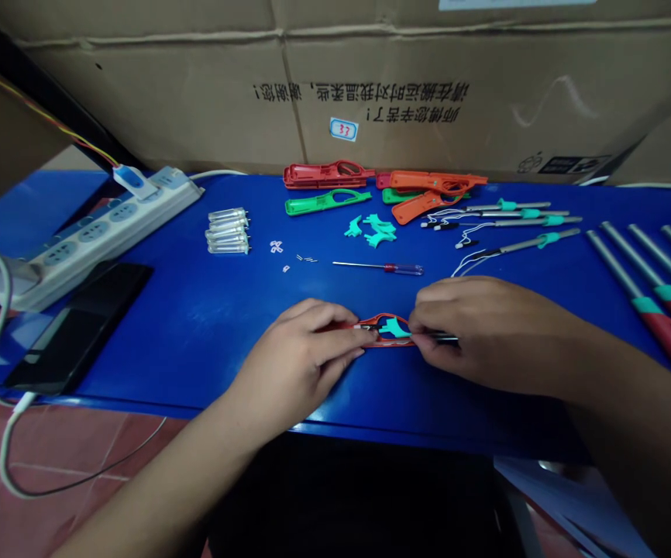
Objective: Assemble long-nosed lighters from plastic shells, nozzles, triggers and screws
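Observation:
Near the table's front edge, an orange lighter shell half (380, 317) lies between my two hands. My left hand (306, 345) is closed on the shell's left end, its index finger reaching over the inner parts. A teal trigger (394, 328) sits in the shell's finger opening. With its fingers pinched, my right hand (463, 329) grips the other end, where a dark metal tube (447, 338) pokes out beside the fingers. How the tube seats in the shell is hidden by the fingers. Ahead of the hands lies a screwdriver (378, 267) with a clear and red handle.
Behind are red (324, 175), green (327, 202) and orange shell halves (428, 186), loose teal triggers (380, 229) and wired metal tubes (521, 225). Clear fuel tanks (228, 231) lie left, near a power strip (103, 232) and a phone (80, 325). Assembled lighters (655, 302) lie right.

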`<move>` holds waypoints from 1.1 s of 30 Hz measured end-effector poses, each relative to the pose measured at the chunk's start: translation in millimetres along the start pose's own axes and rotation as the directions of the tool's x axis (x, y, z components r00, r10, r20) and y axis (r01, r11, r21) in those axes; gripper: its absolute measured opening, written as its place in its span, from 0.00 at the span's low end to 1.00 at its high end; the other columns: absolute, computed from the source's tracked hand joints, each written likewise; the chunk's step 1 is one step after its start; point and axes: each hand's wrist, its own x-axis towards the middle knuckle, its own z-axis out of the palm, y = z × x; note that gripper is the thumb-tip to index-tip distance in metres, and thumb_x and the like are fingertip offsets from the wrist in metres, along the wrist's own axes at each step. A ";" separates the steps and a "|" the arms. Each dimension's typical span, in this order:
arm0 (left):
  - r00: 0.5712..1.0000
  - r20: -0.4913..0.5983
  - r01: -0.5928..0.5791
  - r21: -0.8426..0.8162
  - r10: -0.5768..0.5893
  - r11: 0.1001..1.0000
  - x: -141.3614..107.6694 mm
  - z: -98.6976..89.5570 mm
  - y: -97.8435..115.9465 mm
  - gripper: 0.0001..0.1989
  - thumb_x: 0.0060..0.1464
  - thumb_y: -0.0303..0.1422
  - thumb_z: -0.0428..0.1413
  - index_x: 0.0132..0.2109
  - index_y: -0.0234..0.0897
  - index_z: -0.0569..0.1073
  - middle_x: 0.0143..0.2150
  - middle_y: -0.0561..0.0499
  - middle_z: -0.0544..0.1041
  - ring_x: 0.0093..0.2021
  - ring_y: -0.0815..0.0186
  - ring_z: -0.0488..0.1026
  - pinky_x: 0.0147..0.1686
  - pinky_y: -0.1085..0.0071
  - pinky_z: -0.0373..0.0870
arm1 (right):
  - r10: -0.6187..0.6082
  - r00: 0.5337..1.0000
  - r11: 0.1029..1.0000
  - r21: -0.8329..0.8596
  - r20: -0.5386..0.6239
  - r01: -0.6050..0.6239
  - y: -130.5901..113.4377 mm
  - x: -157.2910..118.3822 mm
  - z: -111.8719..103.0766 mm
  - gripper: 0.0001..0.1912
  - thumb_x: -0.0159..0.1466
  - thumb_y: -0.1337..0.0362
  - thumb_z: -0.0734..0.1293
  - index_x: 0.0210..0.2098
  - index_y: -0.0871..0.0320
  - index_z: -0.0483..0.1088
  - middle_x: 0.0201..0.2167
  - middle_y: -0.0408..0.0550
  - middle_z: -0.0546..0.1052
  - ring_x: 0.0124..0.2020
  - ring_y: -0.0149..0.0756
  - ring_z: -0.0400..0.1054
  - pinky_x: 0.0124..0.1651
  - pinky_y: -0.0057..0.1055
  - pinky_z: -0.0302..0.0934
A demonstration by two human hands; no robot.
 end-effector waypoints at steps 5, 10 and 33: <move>1.000 0.024 0.010 0.017 -0.011 1.000 -3.6 1.7 -0.2 0.12 0.64 0.30 0.56 0.50 0.49 0.81 0.49 0.48 0.77 0.45 0.63 0.72 0.44 0.62 0.70 | -0.004 1.000 1.000 0.006 0.018 0.004 0.1 -1.9 -2.4 0.10 0.65 0.68 0.62 0.31 0.56 0.74 0.29 0.44 0.73 0.31 0.34 0.65 0.34 0.33 0.52; 0.999 0.031 0.011 0.015 -0.012 1.000 -4.6 2.1 -1.3 0.12 0.64 0.31 0.56 0.50 0.50 0.81 0.49 0.49 0.77 0.45 0.63 0.71 0.44 0.62 0.69 | 0.006 1.000 1.000 0.009 0.010 -0.006 -0.3 -2.8 -2.5 0.09 0.64 0.69 0.62 0.31 0.57 0.73 0.28 0.44 0.72 0.31 0.34 0.64 0.34 0.33 0.51; 0.998 0.064 -0.022 -0.035 0.025 0.999 -5.8 5.6 -1.8 0.14 0.64 0.27 0.55 0.52 0.45 0.80 0.54 0.47 0.77 0.50 0.60 0.74 0.47 0.61 0.74 | 0.003 0.999 1.000 0.006 0.053 -0.004 -11.7 2.5 9.9 0.08 0.66 0.69 0.61 0.30 0.56 0.68 0.30 0.43 0.72 0.32 0.34 0.64 0.37 0.33 0.52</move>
